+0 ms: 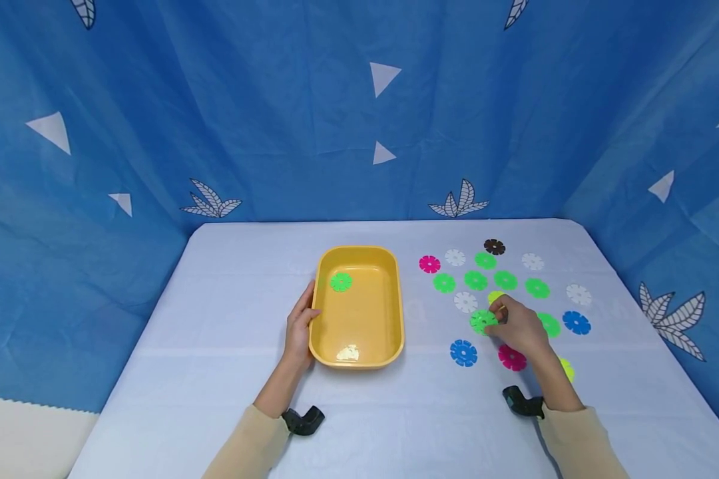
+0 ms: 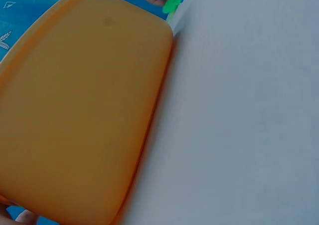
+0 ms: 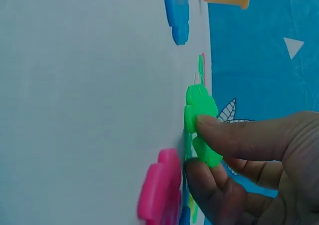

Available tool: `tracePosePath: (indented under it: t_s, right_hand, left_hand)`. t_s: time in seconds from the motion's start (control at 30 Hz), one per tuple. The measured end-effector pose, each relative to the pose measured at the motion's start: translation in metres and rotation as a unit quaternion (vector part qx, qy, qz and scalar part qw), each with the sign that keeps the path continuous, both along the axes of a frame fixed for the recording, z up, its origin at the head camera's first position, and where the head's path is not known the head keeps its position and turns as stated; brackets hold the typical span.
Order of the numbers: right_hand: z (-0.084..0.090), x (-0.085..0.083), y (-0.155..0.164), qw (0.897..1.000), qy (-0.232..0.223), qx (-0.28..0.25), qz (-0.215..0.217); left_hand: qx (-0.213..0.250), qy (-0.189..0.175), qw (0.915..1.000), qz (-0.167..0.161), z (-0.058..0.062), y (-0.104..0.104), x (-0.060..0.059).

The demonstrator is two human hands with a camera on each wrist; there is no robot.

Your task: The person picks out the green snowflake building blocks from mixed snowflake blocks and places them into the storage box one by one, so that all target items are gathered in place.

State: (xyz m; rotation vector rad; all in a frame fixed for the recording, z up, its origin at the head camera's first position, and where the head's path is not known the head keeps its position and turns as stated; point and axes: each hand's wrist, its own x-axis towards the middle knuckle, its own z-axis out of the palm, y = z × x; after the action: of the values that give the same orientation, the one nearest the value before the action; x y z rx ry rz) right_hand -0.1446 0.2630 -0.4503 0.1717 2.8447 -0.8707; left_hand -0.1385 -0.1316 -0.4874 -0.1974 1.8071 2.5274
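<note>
On the counter (image 1: 216,372), the right hand (image 1: 518,326) pinches a green disc (image 1: 481,321); the left hand (image 1: 299,326), fingers straight, rests against the yellow tray (image 1: 359,362).

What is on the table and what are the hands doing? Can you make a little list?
left hand: rests on the side of the yellow tray
right hand: pinches a green flower disc
in tray: one green disc
table: loose discs lie right of the tray, green, white, pink, blue, yellow, one dark
backdrop: blue cloth
</note>
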Motion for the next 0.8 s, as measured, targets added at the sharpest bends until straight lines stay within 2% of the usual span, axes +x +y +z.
tracePosePath:
  t_s: [0.13, 0.33, 0.47, 0.8]
  right_hand:
    - [0.003, 0.0, 0.0, 1.0, 0.011, 0.005, 0.002]
    - [0.01, -0.004, 0.002, 0.997, -0.008, -0.072, 0.008]
    - [0.019, -0.007, -0.002, 0.993, 0.008, -0.116, 0.022]
    - [0.042, -0.03, -0.045, 0.975, -0.003, -0.215, 0.053]
  left_hand:
    - [-0.002, 0.002, 1.0, -0.004, 0.0, -0.001, 0.0]
    - [-0.002, 0.005, 1.0, -0.006, 0.002, -0.001, -0.001]
    - [-0.004, 0.007, 1.0, -0.005, 0.002, -0.001, -0.001]
    - [-0.001, 0.007, 1.0, -0.005, 0.001, -0.001, 0.0]
